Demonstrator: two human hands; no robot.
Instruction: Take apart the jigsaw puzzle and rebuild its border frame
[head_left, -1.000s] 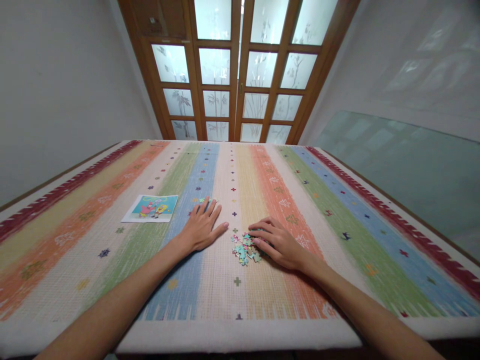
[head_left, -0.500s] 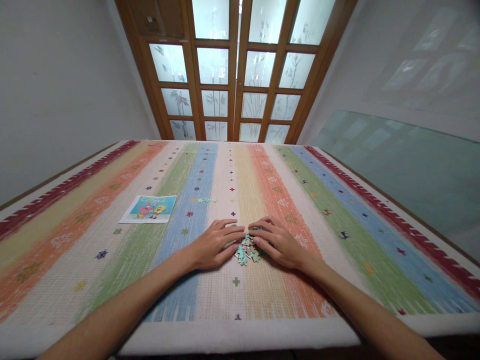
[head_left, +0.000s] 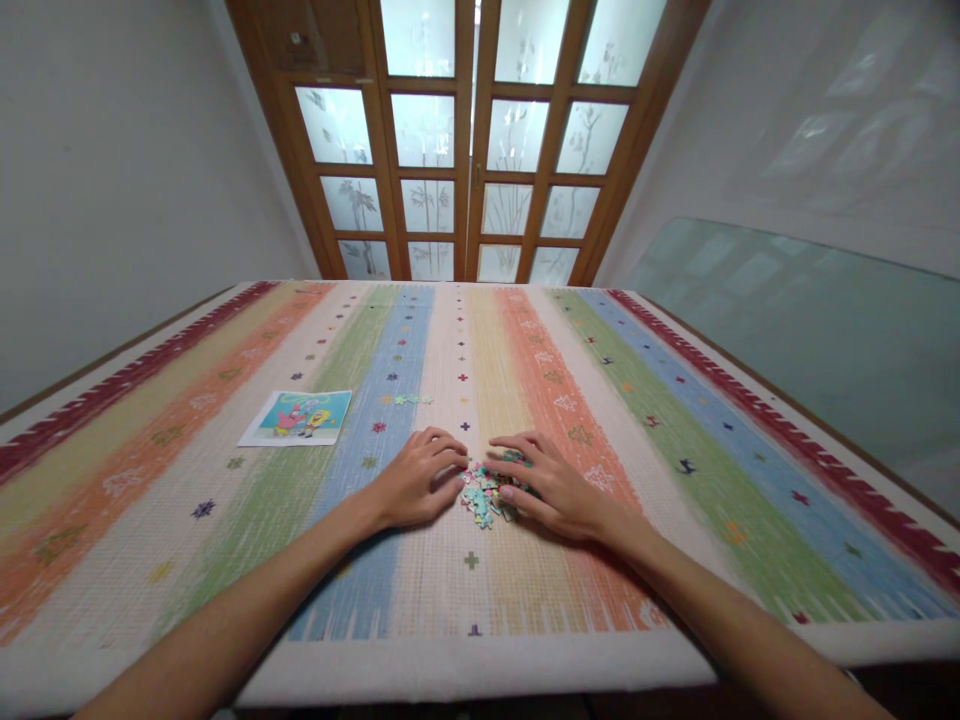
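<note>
A small heap of jigsaw puzzle pieces (head_left: 480,497), mostly pale green with bits of pink and yellow, lies on the striped tablecloth between my two hands. At its left edge rests my left hand (head_left: 424,478), fingers bent but apart, the fingertips close to the nearest pieces. My right hand (head_left: 551,485) reaches over the heap's right side with spread fingers, touching the pieces and hiding some of them. Neither hand grips a piece that I can see.
A printed cartoon picture (head_left: 298,418) lies flat to the left. A short row of joined puzzle pieces (head_left: 412,400) is beyond my left hand. The striped tablecloth (head_left: 442,590) covers the table. Wooden glass-paned doors (head_left: 469,170) stand behind it, and a glass panel (head_left: 810,340) is at right.
My left hand has drawn back slightly to the left, showing more of the heap. My right hand has shifted a little, its fingers more spread over the pieces.
</note>
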